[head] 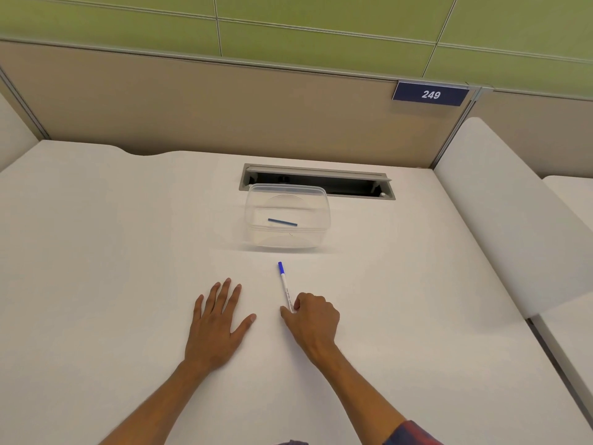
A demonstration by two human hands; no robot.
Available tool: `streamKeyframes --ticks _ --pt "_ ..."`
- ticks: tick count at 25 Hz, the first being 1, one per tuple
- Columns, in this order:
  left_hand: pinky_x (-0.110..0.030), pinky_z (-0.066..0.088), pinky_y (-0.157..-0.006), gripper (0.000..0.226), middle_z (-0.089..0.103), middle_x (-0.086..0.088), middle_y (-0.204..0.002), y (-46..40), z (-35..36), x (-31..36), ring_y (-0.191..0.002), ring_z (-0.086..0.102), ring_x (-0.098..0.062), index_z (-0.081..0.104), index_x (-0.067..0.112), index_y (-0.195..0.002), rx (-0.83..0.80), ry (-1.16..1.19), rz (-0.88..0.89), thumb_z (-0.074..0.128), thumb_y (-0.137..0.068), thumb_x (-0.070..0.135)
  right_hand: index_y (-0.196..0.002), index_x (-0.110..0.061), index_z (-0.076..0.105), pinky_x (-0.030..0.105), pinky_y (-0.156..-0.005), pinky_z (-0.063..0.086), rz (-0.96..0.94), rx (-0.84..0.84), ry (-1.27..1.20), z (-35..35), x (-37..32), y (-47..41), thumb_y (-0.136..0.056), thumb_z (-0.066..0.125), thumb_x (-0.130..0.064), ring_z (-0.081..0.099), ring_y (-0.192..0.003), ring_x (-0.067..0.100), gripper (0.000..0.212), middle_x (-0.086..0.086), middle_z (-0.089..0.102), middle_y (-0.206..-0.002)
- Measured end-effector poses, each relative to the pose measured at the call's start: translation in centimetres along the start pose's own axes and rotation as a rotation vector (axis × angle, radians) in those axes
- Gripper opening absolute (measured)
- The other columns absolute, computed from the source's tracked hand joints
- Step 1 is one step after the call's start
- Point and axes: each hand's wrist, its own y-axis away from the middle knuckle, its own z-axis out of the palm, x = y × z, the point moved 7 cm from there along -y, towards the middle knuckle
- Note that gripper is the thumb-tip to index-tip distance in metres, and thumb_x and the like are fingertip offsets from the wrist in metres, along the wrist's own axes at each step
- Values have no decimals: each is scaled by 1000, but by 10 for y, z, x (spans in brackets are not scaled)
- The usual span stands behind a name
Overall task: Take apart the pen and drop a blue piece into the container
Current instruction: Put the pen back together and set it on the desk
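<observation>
R hand (pixel 313 313) pinching pen (pixel 285 285), L hand (pixel 218 319) flat

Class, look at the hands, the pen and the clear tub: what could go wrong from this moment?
1. The right hand pinches only the near end of the pen; the long free end may swing or slip.
2. The left hand lies flat on the desk, so nothing steadies the blue cap.
3. The container looks light; a bump could shift it.

Left hand (pixel 215 319) flat, fingers spread; right hand (pixel 313 317) curled, pinching.
</observation>
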Motion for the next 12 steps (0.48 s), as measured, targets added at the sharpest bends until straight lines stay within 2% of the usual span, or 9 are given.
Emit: streamKeyframes --ticks 2,7,12 --pt "-45 10 -119 83 18 1 -161 0 0 1 -149 14 -18 25 25 -151 1 0 2 7 -86 73 -81 -18 66 29 -60 39 9 11 -36 0 -1 -1 -80 58 -51 54 -64 21 34 -3 69 -76" --pt "-44 8 -120 83 17 1 -161 0 -1 1 -149 13 -17 24 26 -151 -3 1 1 7 -86 73 -78 -16 66 30 -60 42 35 -33 -46 4 -4 -7 -85 53 -40 58 -65 23 29 1 70 -76" --pt "-45 10 -119 84 19 0 -161 0 -3 2 -148 15 -19 25 24 -151 1 9 6 6 -86 74 -72 -16 54 31 -59 38 27 -8 -46 3 -6 -9 -85 52 -44 52 -62 22 30 0 62 -70"
